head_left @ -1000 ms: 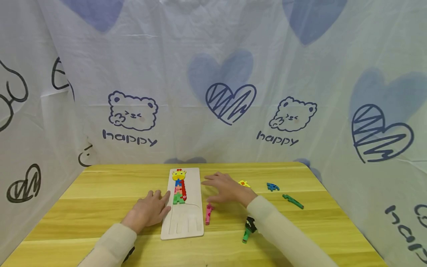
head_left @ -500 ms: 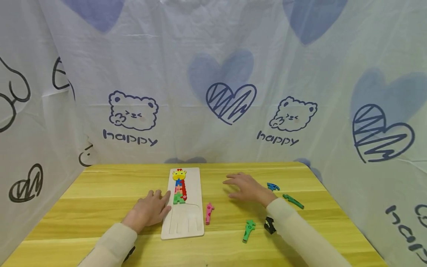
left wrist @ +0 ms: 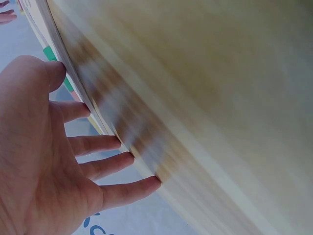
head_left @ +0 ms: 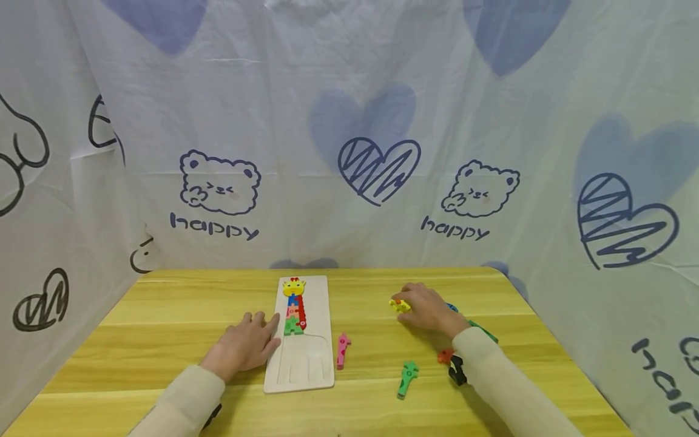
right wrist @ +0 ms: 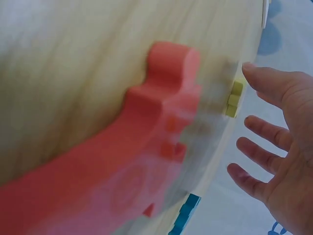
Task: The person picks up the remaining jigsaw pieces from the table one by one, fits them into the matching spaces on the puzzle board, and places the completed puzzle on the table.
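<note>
A pale wooden puzzle board (head_left: 303,358) lies left of the middle of the table. On its upper part sit joined giraffe pieces: a yellow head (head_left: 293,287), then blue, pink and green neck pieces and a red strip (head_left: 301,312). My left hand (head_left: 244,343) rests at the board's left edge, fingers spread; the left wrist view shows the fingertips along that edge. To the right, my right hand (head_left: 427,308) hovers at a yellow puzzle piece (head_left: 398,306). Thumb and fingers stand apart around it in the right wrist view, not closed on it.
A pink piece (head_left: 341,351) lies right beside the board, and a green piece (head_left: 407,379) nearer the front. Under the right forearm a red piece (head_left: 445,355) shows. Partly hidden behind that arm are a blue piece (head_left: 452,307) and another green piece (head_left: 484,331).
My right hand has moved right, from beside the board to the yellow piece. The red piece has come into sight from behind the forearm. My left hand has stayed in place.
</note>
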The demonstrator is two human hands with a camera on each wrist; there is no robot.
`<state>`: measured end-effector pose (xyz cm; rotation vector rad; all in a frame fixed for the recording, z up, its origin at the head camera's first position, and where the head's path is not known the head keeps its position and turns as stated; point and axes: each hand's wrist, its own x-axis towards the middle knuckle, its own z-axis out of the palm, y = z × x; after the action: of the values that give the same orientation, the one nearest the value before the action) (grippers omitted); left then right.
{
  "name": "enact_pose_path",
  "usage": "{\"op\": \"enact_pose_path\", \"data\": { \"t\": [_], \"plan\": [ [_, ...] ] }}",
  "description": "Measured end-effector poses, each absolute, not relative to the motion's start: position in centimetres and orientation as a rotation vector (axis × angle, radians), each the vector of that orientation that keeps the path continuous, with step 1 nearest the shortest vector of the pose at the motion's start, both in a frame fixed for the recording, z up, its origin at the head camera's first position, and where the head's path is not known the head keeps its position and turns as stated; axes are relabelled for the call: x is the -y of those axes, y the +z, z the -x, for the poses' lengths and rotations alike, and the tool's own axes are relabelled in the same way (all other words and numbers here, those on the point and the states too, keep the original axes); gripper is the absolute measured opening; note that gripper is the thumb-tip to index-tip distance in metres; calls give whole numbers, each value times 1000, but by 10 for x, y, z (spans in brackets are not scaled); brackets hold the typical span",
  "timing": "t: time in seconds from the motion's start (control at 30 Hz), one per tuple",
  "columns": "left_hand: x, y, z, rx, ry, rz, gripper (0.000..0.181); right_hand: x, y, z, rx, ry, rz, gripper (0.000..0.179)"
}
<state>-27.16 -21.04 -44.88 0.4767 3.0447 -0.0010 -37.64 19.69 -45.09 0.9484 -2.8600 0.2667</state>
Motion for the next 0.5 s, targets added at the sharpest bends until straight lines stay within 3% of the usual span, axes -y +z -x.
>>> {"op": "enact_pose_path", "data": {
  "t": [0.5],
  "plan": [
    [212,-450,271,-3041,2,-476,59,-199,-456,383,2868,285,-962,32]
  ]
}}
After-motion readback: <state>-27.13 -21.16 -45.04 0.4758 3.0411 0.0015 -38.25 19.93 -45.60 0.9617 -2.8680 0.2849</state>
